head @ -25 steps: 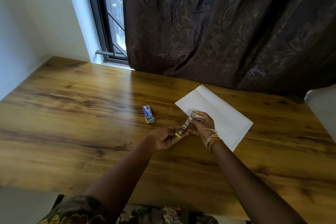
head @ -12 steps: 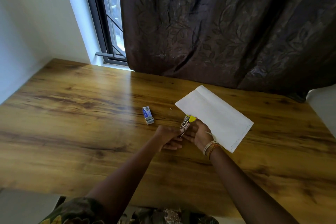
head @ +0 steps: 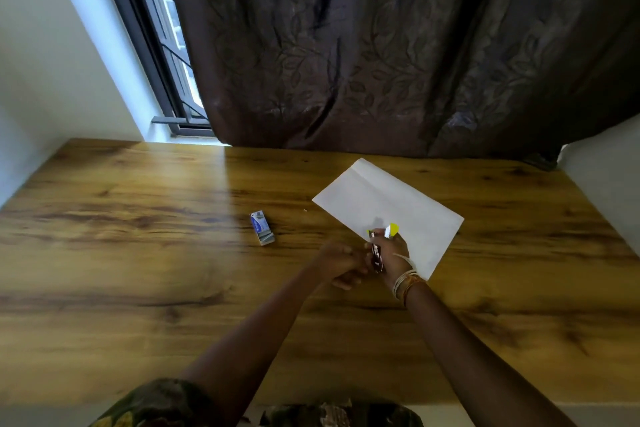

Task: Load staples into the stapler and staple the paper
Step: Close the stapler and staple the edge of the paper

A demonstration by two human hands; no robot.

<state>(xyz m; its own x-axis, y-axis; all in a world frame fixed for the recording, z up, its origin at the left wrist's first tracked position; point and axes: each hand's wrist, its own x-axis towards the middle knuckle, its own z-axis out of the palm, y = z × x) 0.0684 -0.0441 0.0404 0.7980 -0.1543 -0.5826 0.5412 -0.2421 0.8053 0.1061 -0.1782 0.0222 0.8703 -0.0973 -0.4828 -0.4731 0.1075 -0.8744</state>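
Head view: right hand (head: 393, 255) fingers clamp the stapler (head: 377, 251); left hand (head: 341, 262) fingers curled beside it.

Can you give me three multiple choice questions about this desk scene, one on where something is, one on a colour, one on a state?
1. Where does the staple box lie?
A. on the paper
B. on the bare table, left of the paper
C. in the left hand

2. What colour are the stapler's plastic tips?
A. yellow
B. red
C. blue

3. What state is the paper in?
A. crumpled
B. rolled up
C. lying flat on the table

Answers: 1 B, the box sits on wood apart from the sheet. 2 A, a yellow tip shows above the right hand. 3 C, the sheet lies flat, with the right hand over its near edge and the left hand beside it.
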